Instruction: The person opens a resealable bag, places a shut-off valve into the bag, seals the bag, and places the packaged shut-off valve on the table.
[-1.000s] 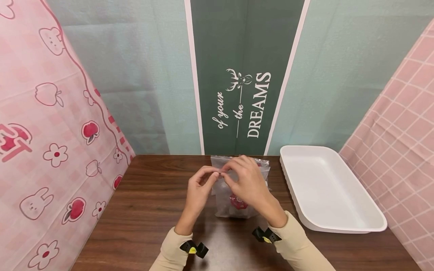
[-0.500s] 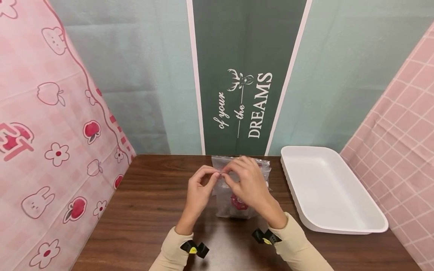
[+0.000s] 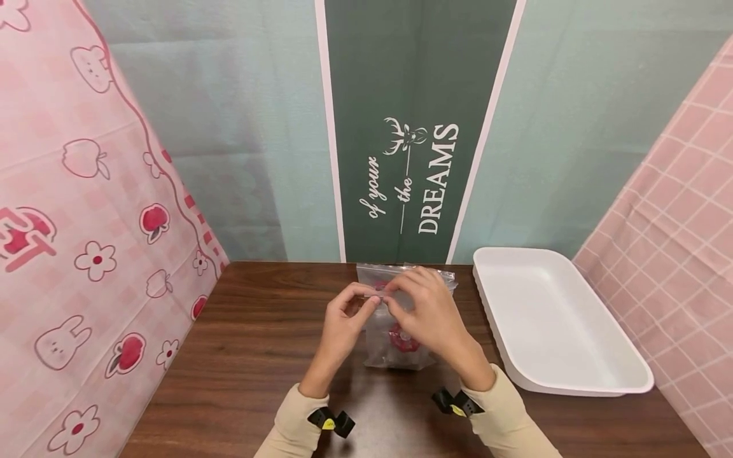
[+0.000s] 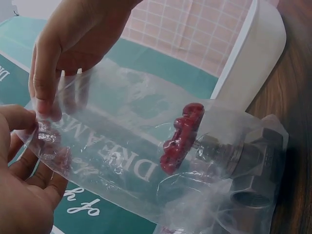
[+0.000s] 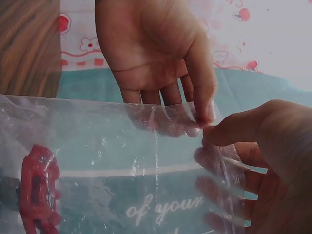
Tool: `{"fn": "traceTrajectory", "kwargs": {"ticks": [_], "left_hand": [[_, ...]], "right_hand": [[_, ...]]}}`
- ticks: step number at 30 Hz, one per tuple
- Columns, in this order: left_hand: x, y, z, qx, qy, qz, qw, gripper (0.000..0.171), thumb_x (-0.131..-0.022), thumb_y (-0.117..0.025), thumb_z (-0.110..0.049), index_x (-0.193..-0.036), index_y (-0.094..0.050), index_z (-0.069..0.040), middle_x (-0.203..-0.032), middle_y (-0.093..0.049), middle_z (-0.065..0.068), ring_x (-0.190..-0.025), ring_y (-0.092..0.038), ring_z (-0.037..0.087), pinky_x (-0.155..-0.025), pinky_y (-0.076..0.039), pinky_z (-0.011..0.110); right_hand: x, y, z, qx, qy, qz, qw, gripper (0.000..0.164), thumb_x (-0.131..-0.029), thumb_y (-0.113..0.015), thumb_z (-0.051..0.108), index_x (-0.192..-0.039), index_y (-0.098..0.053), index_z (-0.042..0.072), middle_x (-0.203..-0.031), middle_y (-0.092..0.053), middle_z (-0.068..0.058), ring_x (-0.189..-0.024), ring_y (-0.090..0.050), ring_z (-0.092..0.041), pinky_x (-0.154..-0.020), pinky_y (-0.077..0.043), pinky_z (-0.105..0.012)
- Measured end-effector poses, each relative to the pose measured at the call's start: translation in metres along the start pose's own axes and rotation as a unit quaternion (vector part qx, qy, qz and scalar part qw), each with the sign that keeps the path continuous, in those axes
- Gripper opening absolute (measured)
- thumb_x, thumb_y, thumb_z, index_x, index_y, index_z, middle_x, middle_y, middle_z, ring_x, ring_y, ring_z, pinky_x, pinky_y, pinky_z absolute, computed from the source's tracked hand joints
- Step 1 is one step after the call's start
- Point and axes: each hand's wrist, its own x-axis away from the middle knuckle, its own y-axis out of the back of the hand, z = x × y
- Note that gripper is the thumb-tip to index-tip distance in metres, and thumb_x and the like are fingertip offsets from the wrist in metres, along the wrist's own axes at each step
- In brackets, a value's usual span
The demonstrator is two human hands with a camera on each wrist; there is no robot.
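A clear zip bag (image 3: 378, 350) stands upright on the table. Inside it is a metal valve (image 4: 251, 163) with a red handwheel (image 3: 403, 338). My left hand (image 3: 342, 324) pinches the bag's top edge between thumb and fingers, near its left corner. Close beside it, my right hand (image 3: 432, 312) pinches the same edge, the two thumbs almost touching. In the right wrist view the seal strip (image 5: 226, 190) runs past the right fingers. Whether the seal is closed cannot be told. Behind stands another zip bag (image 3: 369, 272) with something red in it, mostly hidden.
A white plastic tray (image 3: 564, 318) stands on the right of the brown wooden table (image 3: 252, 356). A green cloth backdrop (image 3: 258, 159) hangs along the back edge. Pink patterned cloth (image 3: 86, 210) borders the left side, pink checked cloth (image 3: 676, 254) the right.
Both hands have shifted slightly right and toward the person, the bag's top edge still pinched. The bag and tray have stayed in place.
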Motion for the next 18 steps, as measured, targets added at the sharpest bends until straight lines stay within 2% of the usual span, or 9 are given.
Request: {"fn": "traceTrajectory", "kwargs": {"ticks": [3,9,18], "left_hand": [[0.0001,-0.0002,0.0017,0.003,-0.011,-0.003,0.9999,0.009,-0.101,-0.071,-0.003,-0.107,-0.071,0.004,-0.106,-0.068,0.023,-0.098,-0.066,0.009,-0.082,-0.054,0.020],[0.0003,-0.0026,0.0008,-0.001,-0.013,0.006,0.9999,0.010,-0.101,-0.072,-0.005,-0.108,-0.073,0.002,-0.105,-0.069,0.022,-0.100,-0.067,0.014,-0.085,-0.054,0.021],[0.0011,-0.0056,0.0016,-0.008,-0.038,-0.008,0.9992,0.005,-0.100,-0.073,-0.004,-0.101,-0.074,0.001,-0.101,-0.069,0.021,-0.100,-0.066,0.015,-0.083,-0.053,0.019]], "right_hand": [[0.0010,0.0005,-0.0004,0.002,0.000,-0.001,1.000,0.013,-0.083,-0.084,0.008,-0.092,-0.076,0.013,-0.094,-0.077,0.000,-0.099,-0.069,-0.025,-0.101,-0.053,-0.053],[0.0014,0.0016,0.0001,-0.012,0.010,-0.014,1.000,0.012,-0.082,-0.084,0.007,-0.090,-0.077,0.013,-0.091,-0.077,0.000,-0.096,-0.069,-0.024,-0.103,-0.053,-0.054],[0.0031,-0.0008,0.0012,-0.012,0.030,-0.039,0.999,0.013,-0.080,-0.084,0.005,-0.087,-0.078,0.013,-0.087,-0.076,0.002,-0.091,-0.068,-0.021,-0.094,-0.054,-0.049]]}}
